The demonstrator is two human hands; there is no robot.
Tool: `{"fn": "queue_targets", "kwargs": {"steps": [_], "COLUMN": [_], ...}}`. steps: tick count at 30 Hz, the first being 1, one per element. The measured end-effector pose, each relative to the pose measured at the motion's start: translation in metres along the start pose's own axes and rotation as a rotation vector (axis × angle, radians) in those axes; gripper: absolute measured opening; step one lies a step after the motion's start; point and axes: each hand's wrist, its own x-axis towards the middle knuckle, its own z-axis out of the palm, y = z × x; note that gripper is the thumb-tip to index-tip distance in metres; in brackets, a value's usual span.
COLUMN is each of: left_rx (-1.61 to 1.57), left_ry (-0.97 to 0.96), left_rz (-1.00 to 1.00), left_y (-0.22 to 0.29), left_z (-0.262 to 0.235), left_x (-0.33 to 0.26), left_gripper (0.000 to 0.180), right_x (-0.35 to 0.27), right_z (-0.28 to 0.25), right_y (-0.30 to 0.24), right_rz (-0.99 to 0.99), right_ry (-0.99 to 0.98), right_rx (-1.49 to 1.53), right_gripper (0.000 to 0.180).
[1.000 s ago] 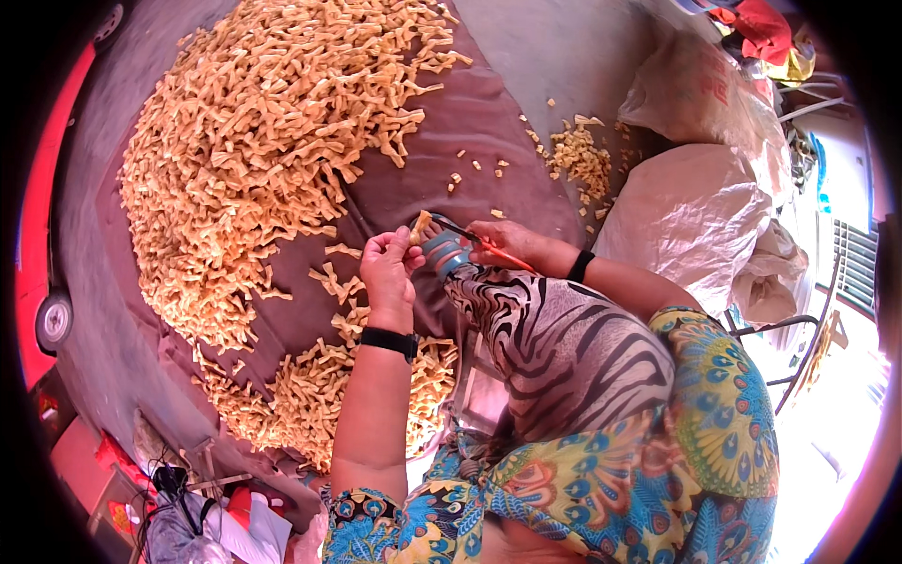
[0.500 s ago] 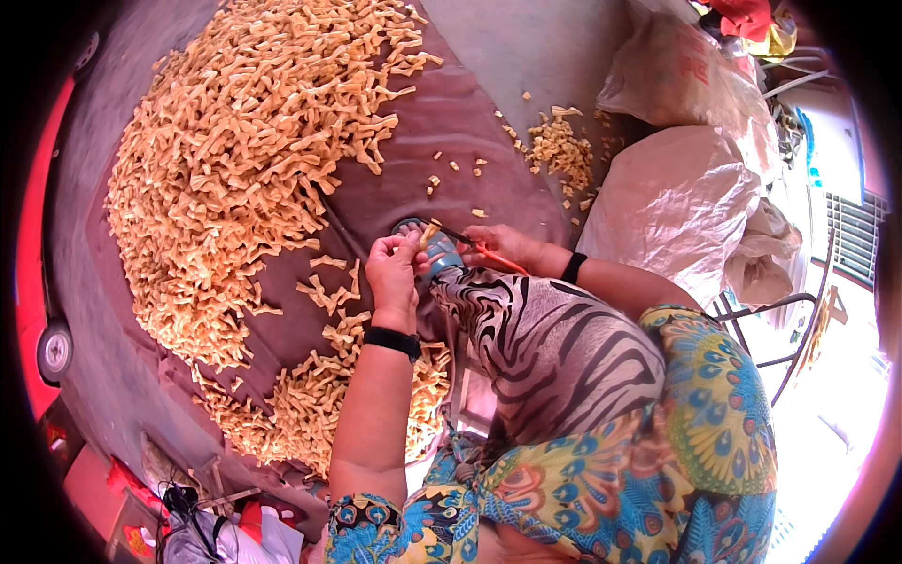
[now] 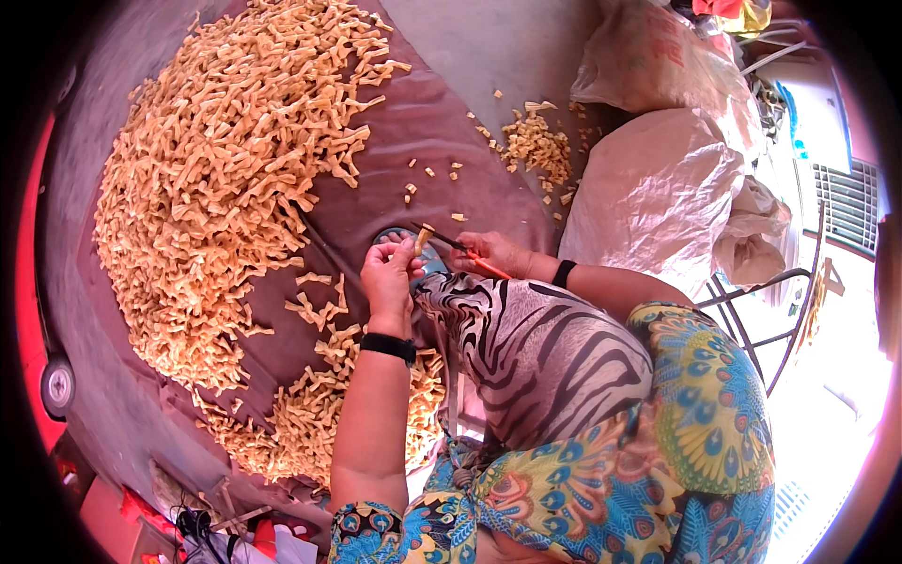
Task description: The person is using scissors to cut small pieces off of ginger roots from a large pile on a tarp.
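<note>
My left hand (image 3: 387, 273) pinches a small tan bone-shaped piece (image 3: 424, 235), one end of it pointing up and away from the fingers. Just to the right, my right hand (image 3: 500, 252) grips orange-handled scissors (image 3: 491, 269). Their dark blades reach left toward the piece; whether they touch it is too small to tell. Both hands are above a sandalled foot (image 3: 391, 235) and the zebra-striped trouser leg (image 3: 554, 348). A large heap of similar tan pieces (image 3: 225, 169) lies to the left, and a smaller heap (image 3: 310, 418) is beside my left forearm.
A brown cloth (image 3: 451, 122) lies beneath the heaps. Short tan offcuts (image 3: 537, 143) are scattered at the upper right. Big pale sacks (image 3: 658, 193) stand on the right, near a dark metal frame (image 3: 752, 320). A red vehicle (image 3: 38, 310) is at the far left.
The whole view has shifted slightly, so the scene sits a little farther left. The piece stays in my left hand, the scissors in my right; the scissors' blades appear closer together.
</note>
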Motion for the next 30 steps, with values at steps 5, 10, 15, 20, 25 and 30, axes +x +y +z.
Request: {"fn": "queue_targets", "kwargs": {"steps": [5,10,15,20,25,30], "left_rx": [0.011,-0.008,-0.006,0.017,0.026,0.013], "left_ry": [-0.005,0.011,0.006,-0.003,-0.009,-0.015], "left_rz": [0.008,0.02,0.017,0.003,-0.005,-0.014], "left_y": [-0.001,0.0,0.001,0.001,-0.002,-0.008], "left_z": [0.001,-0.001,0.0,0.002,0.004,-0.003], "left_x": [-0.001,-0.003,-0.002,-0.002,0.0,0.003], "left_gripper": [0.017,0.017,0.017,0.017,0.017,0.016], "right_x": [-0.001,0.0,0.0,0.0,-0.006,-0.011], "right_z": [0.003,0.004,0.004,0.003,-0.003,0.0], "right_y": [0.006,0.006,0.006,0.013,0.009,-0.001], "right_rz": [0.0,-0.02,-0.01,-0.001,-0.026,-0.002], "right_ry": [-0.043,-0.015,-0.014,-0.006,0.033,0.022], "right_rx": [0.133,0.001,0.012,0.043,-0.069,0.06], "right_gripper": [0.034,0.033,0.034,0.032,0.031,0.018]}}
